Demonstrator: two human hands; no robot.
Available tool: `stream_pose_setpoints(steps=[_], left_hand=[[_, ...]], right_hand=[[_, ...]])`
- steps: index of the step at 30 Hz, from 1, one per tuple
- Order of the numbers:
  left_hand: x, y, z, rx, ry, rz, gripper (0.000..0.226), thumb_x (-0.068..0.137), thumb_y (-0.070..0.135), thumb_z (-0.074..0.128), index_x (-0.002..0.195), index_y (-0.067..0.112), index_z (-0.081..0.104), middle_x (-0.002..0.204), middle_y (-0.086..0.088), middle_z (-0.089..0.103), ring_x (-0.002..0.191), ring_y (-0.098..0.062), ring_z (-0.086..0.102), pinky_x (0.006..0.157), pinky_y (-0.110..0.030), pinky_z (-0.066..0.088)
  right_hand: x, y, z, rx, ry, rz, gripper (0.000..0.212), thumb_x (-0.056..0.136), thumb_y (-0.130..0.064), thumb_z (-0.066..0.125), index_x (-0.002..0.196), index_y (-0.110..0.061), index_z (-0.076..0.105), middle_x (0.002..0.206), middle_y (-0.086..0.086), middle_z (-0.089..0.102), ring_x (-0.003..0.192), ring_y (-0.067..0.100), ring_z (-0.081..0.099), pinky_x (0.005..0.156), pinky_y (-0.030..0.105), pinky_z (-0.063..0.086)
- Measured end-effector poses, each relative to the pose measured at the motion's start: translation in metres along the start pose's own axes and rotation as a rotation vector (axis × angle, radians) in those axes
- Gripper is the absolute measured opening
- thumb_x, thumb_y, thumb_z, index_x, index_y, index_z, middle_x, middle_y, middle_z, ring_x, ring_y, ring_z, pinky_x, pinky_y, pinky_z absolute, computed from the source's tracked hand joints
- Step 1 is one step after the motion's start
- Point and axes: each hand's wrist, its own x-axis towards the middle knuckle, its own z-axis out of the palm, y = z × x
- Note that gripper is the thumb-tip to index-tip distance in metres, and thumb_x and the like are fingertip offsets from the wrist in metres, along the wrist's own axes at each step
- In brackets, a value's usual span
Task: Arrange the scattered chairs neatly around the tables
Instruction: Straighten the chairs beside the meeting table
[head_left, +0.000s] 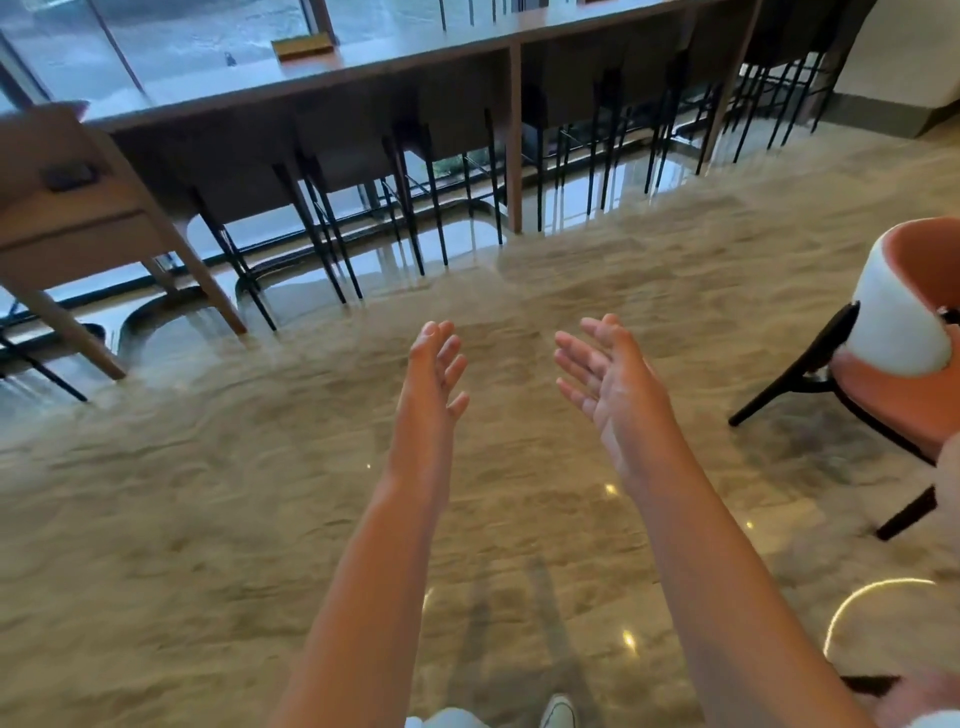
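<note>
Two hands reach out over the marble floor (208, 519), our left hand (435, 371) and right hand (605, 371) both spread wide, holding nothing. We see an orange chair (914, 332) at three o'clock, stools (363, 171) tucked under the long counter table (415, 57) at twelve.

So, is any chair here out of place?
Yes: the orange chair at the right stands alone on the open floor, away from the long counter, where the stools are tucked under. Both hands are empty.
</note>
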Motion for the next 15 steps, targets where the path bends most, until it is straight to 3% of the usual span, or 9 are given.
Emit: stream_pose_setpoints(steps=[9, 12, 15], left_hand=[[0.150, -0.007, 0.020, 0.012, -0.016, -0.011, 0.074, 0.083, 0.069, 0.038, 0.146, 0.033, 0.049, 0.151, 0.008, 0.049, 0.137, -0.008, 0.046, 0.114, -0.039, 0.035], [0.210, -0.008, 0.029, -0.008, -0.061, -0.032, 0.076, 0.084, 0.070, 0.036, 0.148, 0.031, 0.047, 0.152, 0.007, 0.048, 0.137, -0.009, 0.046, 0.113, -0.038, 0.035], [0.276, 0.000, 0.042, -0.041, -0.152, -0.065, 0.066, 0.098, 0.066, 0.031, 0.150, 0.028, 0.045, 0.153, 0.004, 0.047, 0.138, -0.012, 0.045, 0.115, -0.039, 0.034]], right_hand=[[0.131, 0.001, 0.020, -0.069, 0.048, 0.029, 0.051, 0.105, -0.039, 0.038, 0.149, -0.014, 0.042, 0.136, 0.007, 0.062, 0.123, 0.017, 0.060, 0.109, 0.042, 0.045], [0.184, -0.004, 0.025, -0.089, 0.091, 0.011, 0.051, 0.105, -0.040, 0.038, 0.149, -0.014, 0.043, 0.139, 0.005, 0.060, 0.123, 0.016, 0.059, 0.109, 0.042, 0.046], [0.243, -0.018, 0.036, -0.085, 0.157, -0.015, 0.052, 0.105, -0.040, 0.038, 0.150, -0.014, 0.042, 0.141, 0.005, 0.057, 0.124, 0.016, 0.059, 0.109, 0.041, 0.046]])
